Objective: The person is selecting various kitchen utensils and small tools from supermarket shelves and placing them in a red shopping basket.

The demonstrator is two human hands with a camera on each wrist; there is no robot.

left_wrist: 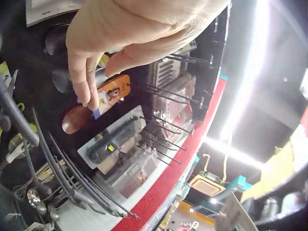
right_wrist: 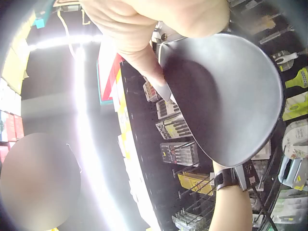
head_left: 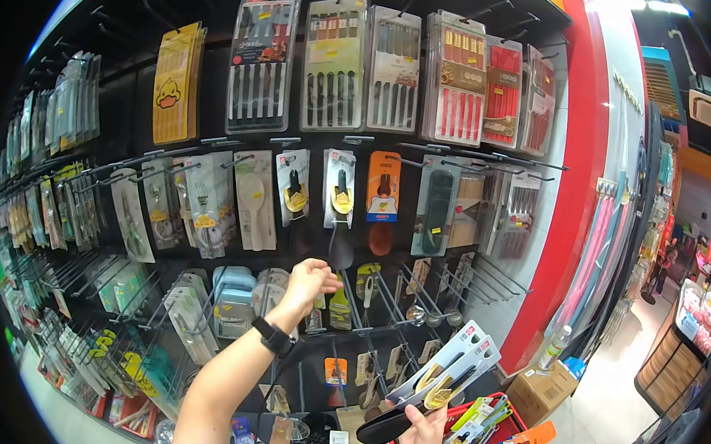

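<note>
My left hand (head_left: 312,288) is raised at the rack, nothing visible in its grasp. Its fingers are loosely bent, with a gap to the thumb in the left wrist view. Just above it hangs a black spatula (head_left: 341,247) on a white card with a yellow label. To the right hangs an orange-carded brown-headed utensil (head_left: 380,238). My right hand (head_left: 422,438), lower right, grips white-carded black spatulas (head_left: 448,366), cards tilted up to the right. In the right wrist view, one broad, shallow black spatula head (right_wrist: 231,96) fills much of the picture.
A red basket (head_left: 513,435) below my right hand contains green- and orange-carded utensils. Beside it a bottle (head_left: 555,348) stands on a cardboard box (head_left: 542,391). Metal hooks (head_left: 482,283) jut from the rack. Packaged knives (head_left: 335,66) hang above. A red post (head_left: 575,154) edges the rack.
</note>
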